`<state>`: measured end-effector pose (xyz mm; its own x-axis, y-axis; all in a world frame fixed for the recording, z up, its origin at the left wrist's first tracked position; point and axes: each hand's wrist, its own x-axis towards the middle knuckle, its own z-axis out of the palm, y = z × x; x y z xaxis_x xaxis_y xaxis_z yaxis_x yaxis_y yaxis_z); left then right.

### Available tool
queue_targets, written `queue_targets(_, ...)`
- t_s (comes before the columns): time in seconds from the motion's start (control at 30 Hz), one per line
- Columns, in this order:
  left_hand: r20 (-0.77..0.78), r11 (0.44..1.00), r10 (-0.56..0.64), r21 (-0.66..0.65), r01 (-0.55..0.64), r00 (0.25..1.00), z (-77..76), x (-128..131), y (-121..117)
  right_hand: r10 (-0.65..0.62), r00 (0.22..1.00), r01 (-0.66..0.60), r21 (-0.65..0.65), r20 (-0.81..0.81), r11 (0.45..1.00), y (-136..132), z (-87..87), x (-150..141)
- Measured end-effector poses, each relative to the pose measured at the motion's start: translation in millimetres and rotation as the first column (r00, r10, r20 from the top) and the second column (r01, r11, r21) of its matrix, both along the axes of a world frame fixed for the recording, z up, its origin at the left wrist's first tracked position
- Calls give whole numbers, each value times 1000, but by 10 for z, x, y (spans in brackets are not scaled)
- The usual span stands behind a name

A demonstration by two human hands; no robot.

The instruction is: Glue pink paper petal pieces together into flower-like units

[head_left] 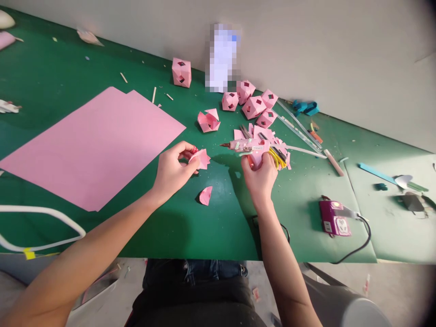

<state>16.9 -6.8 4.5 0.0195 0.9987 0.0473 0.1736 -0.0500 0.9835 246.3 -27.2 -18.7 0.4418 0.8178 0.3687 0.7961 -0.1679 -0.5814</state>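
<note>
Between the fingers of my left hand [175,168] is a small folded pink paper piece [203,160] with pointed edges. My right hand [261,177] grips a pink hot glue gun [250,146], its nozzle aimed left toward that piece but apart from it. Below them a loose folded paper piece [205,195] lies on the green table [218,231]. Farther back sits a partly assembled, open paper shape [209,121]. Behind the glue gun are yellow-handled scissors [278,158] among pink paper scraps [262,132], partly covered by the gun.
Large pink paper sheets [91,145] cover the left. Several finished paper balls [254,107] cluster near the wall, with another paper ball [181,72] apart. A blurred phone-like screen [222,59] leans there. Clear glue sticks [299,129] and a purple power socket [335,219] with a cable are right.
</note>
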Motion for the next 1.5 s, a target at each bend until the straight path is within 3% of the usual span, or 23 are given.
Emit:
queue_targets(0.23, 42, 1000, -2, 2, 2, 999, -27, -9, -4, 35, 987, -13, -141, 155, 990, 102, -255, 26)
queue_targets(0.37, 62, 1000, -4, -12, 4, 998, -37, -21, 11, -10, 986, 36, -152, 168, 988, 124, -247, -41)
queue_targets(0.47, 99, 998, -31, -57, 37, 995, -40, -22, 15, -10, 994, 14, -33, 109, 999, 58, -89, -87)
queue_targets(0.57, 154, 991, -86, -88, 100, 984, -30, -16, 3, 146, 981, -126, 151, -126, 980, -34, 89, -169)
queue_targets(0.6, 173, 988, -106, -89, 123, 979, -21, -13, -4, 236, 935, -203, 148, -264, 968, -57, 128, -206)
queue_targets(0.67, 200, 983, -144, -86, 164, 969, 3, -5, -20, 353, 738, -371, 92, -575, 924, -81, 158, -288)
queue_targets(0.73, 210, 979, -168, -82, 188, 963, 29, 2, -35, 328, 488, -498, 51, -809, 865, -82, 141, -362)
queue_targets(0.8, 204, 977, -176, -80, 196, 963, 48, 8, -43, 246, 298, -549, 45, -922, 834, -72, 108, -413)
queue_targets(0.87, 192, 978, -177, -77, 195, 965, 54, 12, -45, 186, 187, -558, 51, -965, 828, -61, 86, -435)
queue_targets(0.93, 180, 978, -180, -70, 195, 967, 48, 13, -44, 156, 141, -559, 52, -978, 828, -54, 80, -435)
queue_targets(1.07, 141, 980, -185, -49, 194, 973, 14, 4, -53, 175, 177, -558, 48, -969, 828, -52, 101, -420)
queue_targets(1.37, -21, 979, -189, 72, 190, 982, -85, 10, -79, 402, 563, -553, 33, -722, 833, -139, 72, -482)
queue_targets(1.5, -61, 975, -195, 96, 200, 979, -97, 30, -91, 438, 650, -551, 13, -621, 835, -158, 40, -500)
